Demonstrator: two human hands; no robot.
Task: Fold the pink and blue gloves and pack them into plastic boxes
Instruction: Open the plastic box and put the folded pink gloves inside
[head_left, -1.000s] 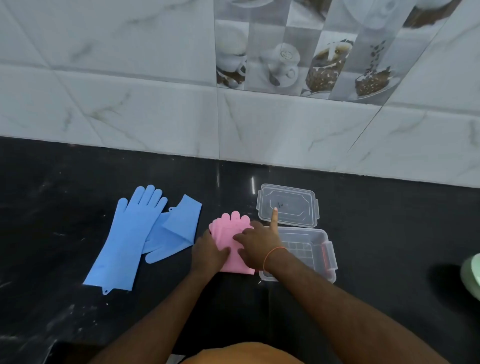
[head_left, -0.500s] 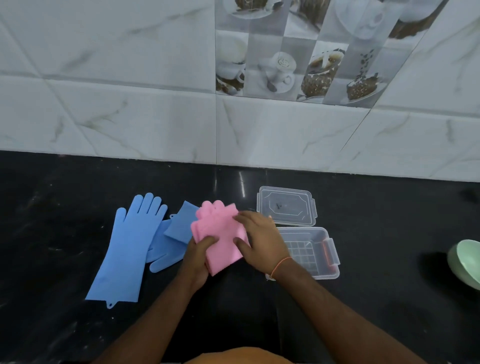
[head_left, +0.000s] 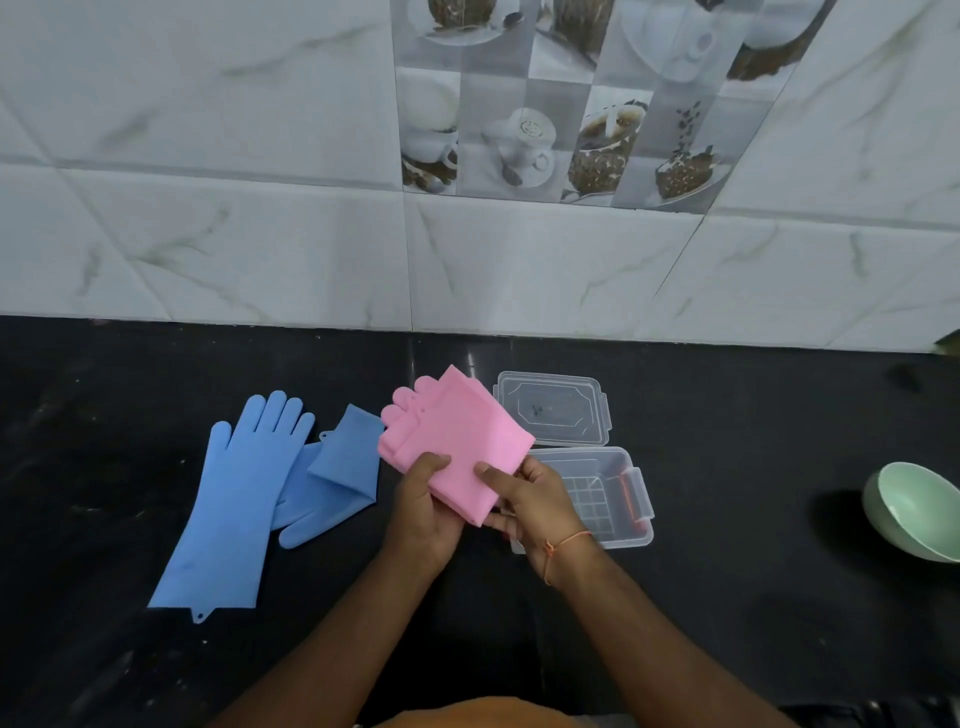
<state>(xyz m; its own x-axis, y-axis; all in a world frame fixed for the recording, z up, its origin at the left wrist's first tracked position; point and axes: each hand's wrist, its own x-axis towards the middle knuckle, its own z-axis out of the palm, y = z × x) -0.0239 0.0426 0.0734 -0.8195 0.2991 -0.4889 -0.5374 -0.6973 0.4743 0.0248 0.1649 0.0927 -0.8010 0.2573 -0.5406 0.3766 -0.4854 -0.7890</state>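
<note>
The folded pink gloves (head_left: 454, 436) are lifted off the black counter (head_left: 753, 467), fingers pointing up and away. My left hand (head_left: 423, 506) grips their lower left edge and my right hand (head_left: 530, 501) grips the lower right edge, thumbs on top. Just right of them sits a clear plastic box (head_left: 610, 493) with no lid on, partly hidden by my right hand. Its clear lid (head_left: 553, 408) lies flat behind it. One blue glove (head_left: 234, 493) lies flat at the left; a second blue glove (head_left: 332, 473), folded over, lies beside it.
A pale green bowl (head_left: 914, 512) sits at the right edge of the counter. A white marbled tile wall (head_left: 260, 234) rises straight behind the counter.
The pink gloves were pressed flat on the counter under both hands; now both hands have lifted them and hold them up near the open box.
</note>
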